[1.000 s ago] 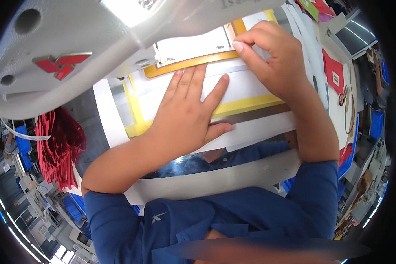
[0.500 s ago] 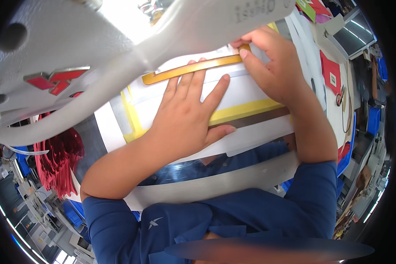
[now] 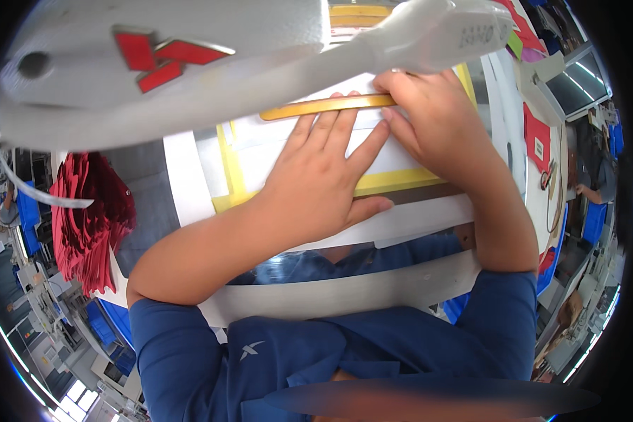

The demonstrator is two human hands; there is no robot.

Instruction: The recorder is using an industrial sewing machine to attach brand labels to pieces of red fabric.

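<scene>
The left hand (image 3: 323, 172) lies flat, fingers spread, on a smooth white sheet (image 3: 264, 155), while the right hand (image 3: 439, 116) appears to pinch the right end of a long, narrow, amber-coloured bar (image 3: 299, 110) between thumb and forefinger. The bar crosses over the left fingers, just beyond the palm. Even pressure from the left palm and a level, light pinch should keep the sheet unshifted. Yellow tape (image 3: 401, 181) edges the sheet; a glossy grey machine body with a red emblem (image 3: 274, 28) overhangs the work.
</scene>
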